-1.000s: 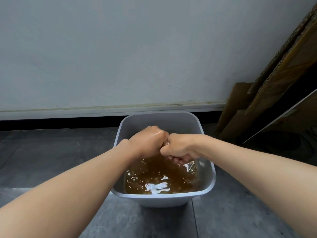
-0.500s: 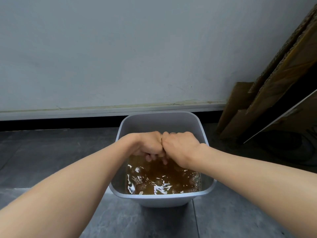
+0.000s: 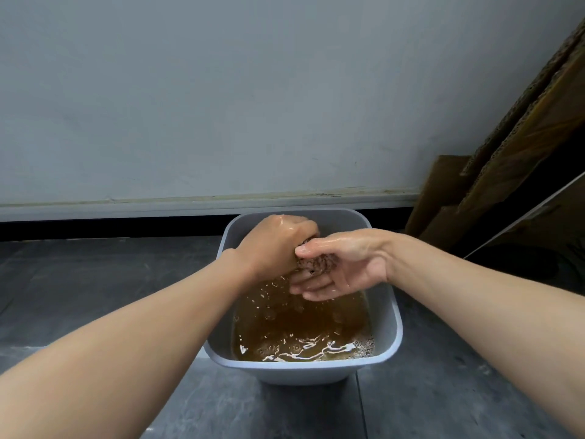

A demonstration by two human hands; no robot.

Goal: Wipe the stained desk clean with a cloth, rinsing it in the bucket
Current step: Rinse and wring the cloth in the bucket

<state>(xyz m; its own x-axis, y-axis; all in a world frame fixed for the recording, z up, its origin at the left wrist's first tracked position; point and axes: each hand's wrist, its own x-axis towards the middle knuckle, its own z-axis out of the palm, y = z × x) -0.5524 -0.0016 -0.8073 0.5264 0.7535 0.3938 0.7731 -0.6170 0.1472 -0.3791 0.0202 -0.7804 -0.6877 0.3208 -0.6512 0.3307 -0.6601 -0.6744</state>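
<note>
We have both hands over the pale grey bucket (image 3: 396,331), which stands on the dark tiled floor (image 3: 95,280) close to the wall (image 3: 221,106). Our left hand (image 3: 275,245) is curled into a fist around the cloth (image 3: 316,264), a dark, wet, crumpled wad that pokes out of the fist on the thumb side. Our right hand (image 3: 345,264) meets it there with the palm turned up and the fingers loose and nearly straight. It cups under the wad, and the thumb tip lies against the top. Both hands shine with wet. The cloth is held above the surface of the brown, foamy water (image 3: 300,327) that fills the lower part of the bucket, toward its far side. Sheets of cardboard (image 3: 522,137) lean against the wall to the right.
</note>
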